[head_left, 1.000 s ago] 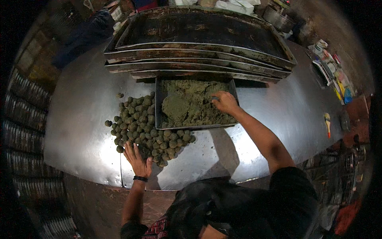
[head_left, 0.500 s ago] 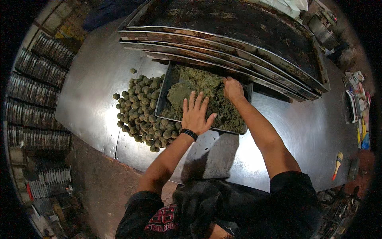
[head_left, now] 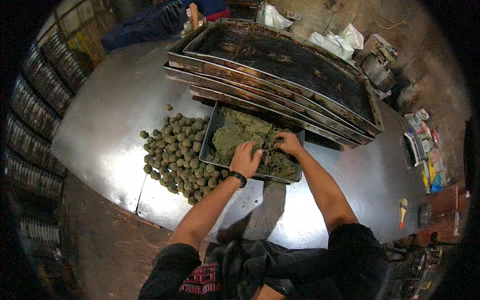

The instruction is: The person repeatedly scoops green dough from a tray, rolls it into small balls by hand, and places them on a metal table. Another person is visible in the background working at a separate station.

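Note:
A dark rectangular pan [head_left: 208, 145] holds an olive-green crumbly paste [head_left: 245, 125], smoother and lumped at its left side, looser at the right. My left hand [head_left: 244, 161] reaches over the pan's near rim, fingers curled in toward the thumb; whatever lies inside them is hidden. A black band circles that wrist. At the pan's right side my right hand [head_left: 290, 144] has its fingers bent and closed on some of the crumbly paste. Beside the pan, to the left, many small greenish-brown balls [head_left: 176, 145] lie heaped on the metal table [head_left: 100, 125].
Large stained baking trays [head_left: 285, 60] are stacked just beyond the pan. A single ball [head_left: 168, 107] sits apart from the heap. A brush [head_left: 402, 212] lies at the table's right. Racks [head_left: 32, 120] stand at far left. Another person's arm [head_left: 194, 15] shows at the back.
My left hand has gone from flat with spread fingers to curled. My right hand's fingers have shifted in the paste. The view has tilted up, bringing another person's arm into sight.

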`<action>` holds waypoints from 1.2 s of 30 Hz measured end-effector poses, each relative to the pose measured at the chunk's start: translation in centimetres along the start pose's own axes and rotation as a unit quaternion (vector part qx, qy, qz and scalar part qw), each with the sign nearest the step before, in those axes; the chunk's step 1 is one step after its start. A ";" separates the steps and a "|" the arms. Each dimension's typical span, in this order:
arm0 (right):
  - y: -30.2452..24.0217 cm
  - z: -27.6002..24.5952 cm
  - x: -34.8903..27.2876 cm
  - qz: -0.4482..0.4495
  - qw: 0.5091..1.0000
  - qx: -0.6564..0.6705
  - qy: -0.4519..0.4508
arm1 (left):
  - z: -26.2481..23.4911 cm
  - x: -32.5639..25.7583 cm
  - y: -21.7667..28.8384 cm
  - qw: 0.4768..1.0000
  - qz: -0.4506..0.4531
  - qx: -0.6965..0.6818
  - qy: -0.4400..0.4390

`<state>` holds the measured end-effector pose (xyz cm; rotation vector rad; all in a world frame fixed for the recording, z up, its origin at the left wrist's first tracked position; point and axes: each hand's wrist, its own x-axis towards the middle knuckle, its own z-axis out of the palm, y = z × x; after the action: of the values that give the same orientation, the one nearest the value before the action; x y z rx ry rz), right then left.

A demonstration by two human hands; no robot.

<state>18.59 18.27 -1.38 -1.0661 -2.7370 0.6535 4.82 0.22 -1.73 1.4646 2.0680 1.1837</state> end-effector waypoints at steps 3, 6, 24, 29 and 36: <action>-1.4 -0.6 -1.7 0.178 0.876 0.449 -0.012 | -0.3 1.8 -0.5 0.946 -0.153 -0.285 -0.036; -4.2 -1.5 -3.2 0.153 0.867 0.473 0.043 | -1.6 3.5 1.8 0.758 -0.346 -0.536 -0.136; -11.4 -2.8 -5.0 -0.004 0.992 0.026 0.125 | 2.8 6.9 -0.1 0.981 -0.144 -0.114 -0.055; -7.5 -4.0 -5.2 0.004 0.990 0.143 -0.014 | 2.5 4.7 2.6 0.911 -0.307 -0.264 -0.076; -3.2 -2.3 -4.2 0.204 0.688 0.696 -0.029 | 2.0 5.2 5.0 0.730 -0.387 -0.564 0.019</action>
<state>20.36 14.17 2.27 -1.0400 -1.1153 2.2228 7.10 6.33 1.97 -0.0234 1.1756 1.5501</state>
